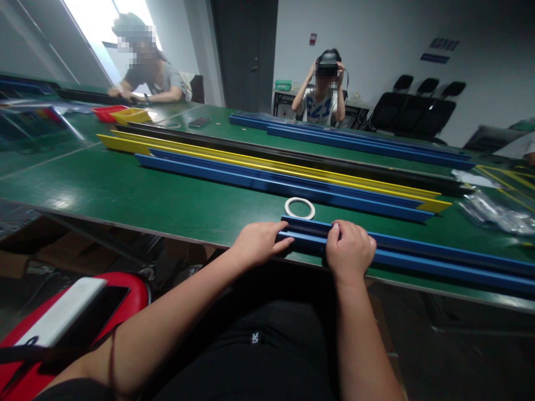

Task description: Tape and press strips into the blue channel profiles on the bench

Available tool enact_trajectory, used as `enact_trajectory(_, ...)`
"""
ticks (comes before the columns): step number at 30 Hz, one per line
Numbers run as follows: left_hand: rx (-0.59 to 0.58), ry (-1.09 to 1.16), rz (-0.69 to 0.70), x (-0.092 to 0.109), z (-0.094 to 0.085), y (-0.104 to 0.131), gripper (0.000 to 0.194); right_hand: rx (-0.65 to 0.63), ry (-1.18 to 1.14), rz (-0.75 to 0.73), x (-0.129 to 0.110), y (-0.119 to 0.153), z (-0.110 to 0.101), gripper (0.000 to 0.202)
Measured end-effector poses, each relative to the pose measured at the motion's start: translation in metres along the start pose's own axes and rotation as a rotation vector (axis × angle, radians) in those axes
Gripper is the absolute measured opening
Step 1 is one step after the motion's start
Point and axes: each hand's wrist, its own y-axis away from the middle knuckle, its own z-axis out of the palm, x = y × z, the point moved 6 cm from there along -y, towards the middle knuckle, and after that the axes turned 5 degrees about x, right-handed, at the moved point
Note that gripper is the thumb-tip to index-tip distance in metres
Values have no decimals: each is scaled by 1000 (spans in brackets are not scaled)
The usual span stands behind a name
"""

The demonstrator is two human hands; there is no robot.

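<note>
A long blue channel rail point(434, 262) lies along the near edge of the green table, running off to the right. My left hand point(261, 242) is at its left end, thumb and fingers closed about the two side walls. A short way to the right, my right hand point(351, 249) wraps over the same rail, with its fingers curled on the far wall. Just behind the rail's left end lies a white roll of tape point(300, 208), flat on the table.
Beyond the tape lie another blue rail point(251, 181), yellow rails point(292, 165) and black rails point(234, 138). More blue rails point(355, 143) are at the far side. Clear plastic packaging point(497, 214) is at right. Red point(109, 113) and yellow bins point(131, 116) stand far left. Two people sit across the table.
</note>
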Motion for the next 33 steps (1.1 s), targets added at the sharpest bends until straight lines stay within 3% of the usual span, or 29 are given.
enact_trajectory(33, -3, 13, 6, -1, 1, 0, 54, 7, 5, -3, 0, 0, 0, 27)
